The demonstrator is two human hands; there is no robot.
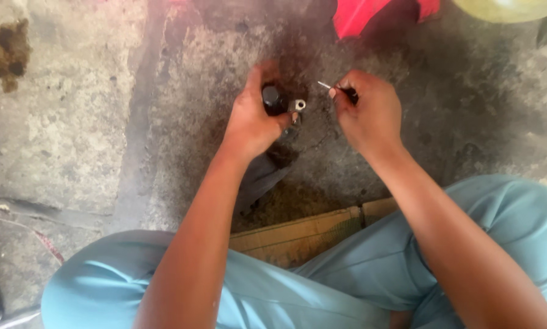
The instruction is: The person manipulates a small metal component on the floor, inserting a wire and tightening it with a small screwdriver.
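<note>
— Black, greasy-looking part, that is what the left hand has closed around, fingers curled tight, holding it just above the stained concrete floor. A small pale ring-shaped fitting shows at its right side, close by the thumb.

— And the right hand?

— Closed too, pinching a thin tool with a dark handle; its fine metal tip points left toward the fitting but is still apart from it.

— So how would you do this well?

— I'd judge the left hand should keep the part steady, perhaps braced low near the floor, so the tip can meet the fitting squarely. A slip looks possible, as the surfaces seem oily. A short, firm grip near the tip helps.

— Anything in the way?

— A dark rag lies under the left wrist, and a cardboard sheet sits between the knees in light blue trousers. Neither crowds the hands.
</note>
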